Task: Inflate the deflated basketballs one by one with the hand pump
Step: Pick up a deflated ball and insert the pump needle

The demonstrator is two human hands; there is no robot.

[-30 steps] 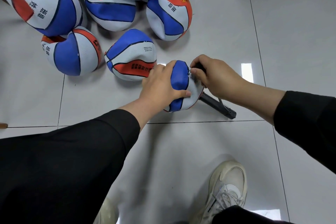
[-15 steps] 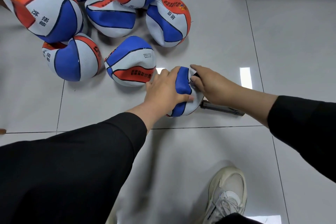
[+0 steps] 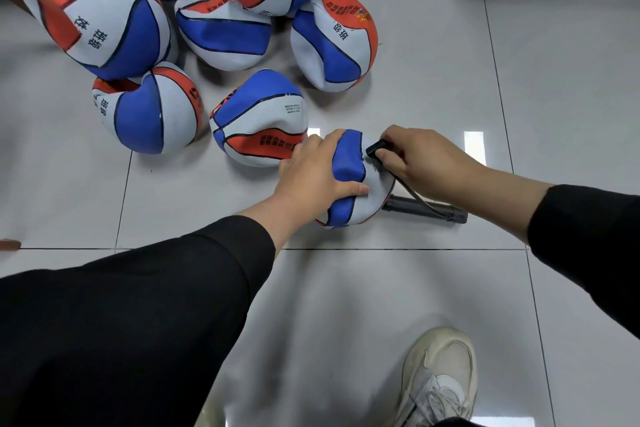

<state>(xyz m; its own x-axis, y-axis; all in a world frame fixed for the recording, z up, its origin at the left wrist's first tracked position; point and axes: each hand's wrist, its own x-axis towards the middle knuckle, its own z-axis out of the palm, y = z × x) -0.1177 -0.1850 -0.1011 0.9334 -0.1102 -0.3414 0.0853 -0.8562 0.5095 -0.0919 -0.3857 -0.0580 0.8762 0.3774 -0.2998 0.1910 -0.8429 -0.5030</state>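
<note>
1. One flat ball (image 3: 349,180) lies on the floor (image 3: 415,288) directly ahead of me; my left hand (image 3: 317,177) grips its folded top, fingers curled over it.
2. My right hand (image 3: 419,163) pinches the black nozzle (image 3: 375,148) against the ball's right face; whether the needle is seated, I cannot tell.
3. The hose (image 3: 420,202) runs from the nozzle to the pump (image 3: 426,211), which lies flat just right of the ball, long axis left-right, nearer my right hand.
4. Six more balls (image 3: 259,121) sit beyond.
</note>
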